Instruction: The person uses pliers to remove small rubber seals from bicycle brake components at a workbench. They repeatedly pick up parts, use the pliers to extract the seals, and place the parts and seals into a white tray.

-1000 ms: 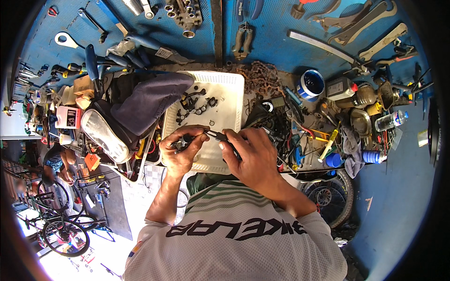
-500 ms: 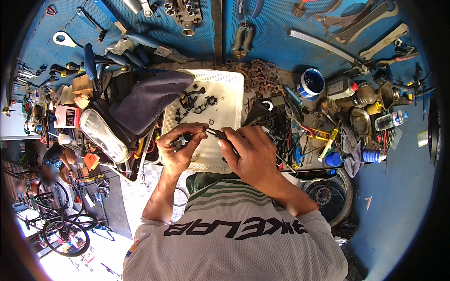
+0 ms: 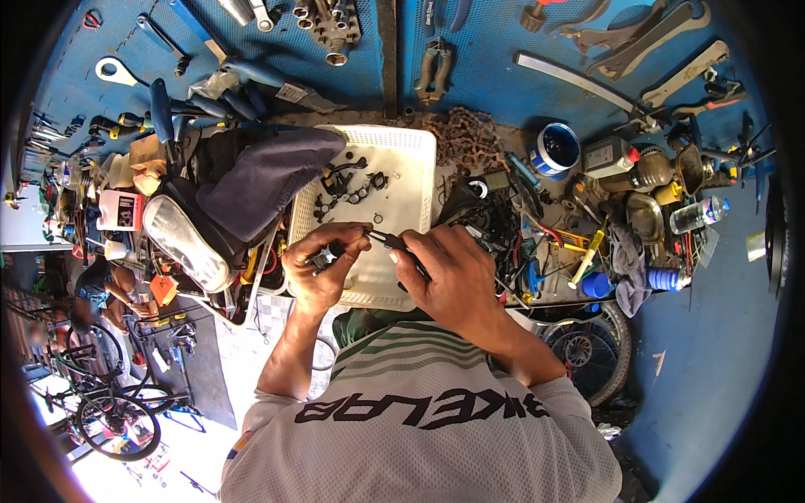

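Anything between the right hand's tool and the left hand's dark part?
Only the left hand, partly covering the dark part; the tool in the right hand ends near the left fingertips. Nothing else visible.

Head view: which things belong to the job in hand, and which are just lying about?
Likely the job:
- small dark part in left hand
- dark-handled tool in right hand
- white basket
- black parts inside

Apparently lying about:
- rusty chains
- blue tub
- clear bottle
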Motion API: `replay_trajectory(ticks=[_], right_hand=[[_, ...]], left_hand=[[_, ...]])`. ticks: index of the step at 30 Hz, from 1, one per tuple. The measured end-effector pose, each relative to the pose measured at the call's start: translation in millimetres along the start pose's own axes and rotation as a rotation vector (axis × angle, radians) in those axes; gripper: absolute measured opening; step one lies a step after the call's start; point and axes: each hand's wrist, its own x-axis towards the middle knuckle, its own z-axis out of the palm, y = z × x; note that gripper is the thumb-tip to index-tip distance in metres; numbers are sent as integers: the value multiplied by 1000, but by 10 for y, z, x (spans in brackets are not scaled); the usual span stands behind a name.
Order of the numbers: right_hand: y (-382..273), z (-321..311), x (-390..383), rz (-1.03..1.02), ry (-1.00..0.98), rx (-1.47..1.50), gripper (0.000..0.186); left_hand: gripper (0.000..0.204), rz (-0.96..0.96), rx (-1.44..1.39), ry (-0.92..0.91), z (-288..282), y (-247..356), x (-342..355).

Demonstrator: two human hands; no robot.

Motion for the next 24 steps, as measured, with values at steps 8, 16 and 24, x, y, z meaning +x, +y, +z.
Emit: replay_trajectory(ticks=[8,16,24], right_hand=[[9,-36,13,5,-13,4,23],[9,-59,23,22,-21,17,23],[19,-77,23,13,-16,39,26]], left_hand=[[15,7,-33,-3,19,-78,-13],[15,-18,-50,4,42,-84,-29],[17,-114,-121,34,38,-40,-28]])
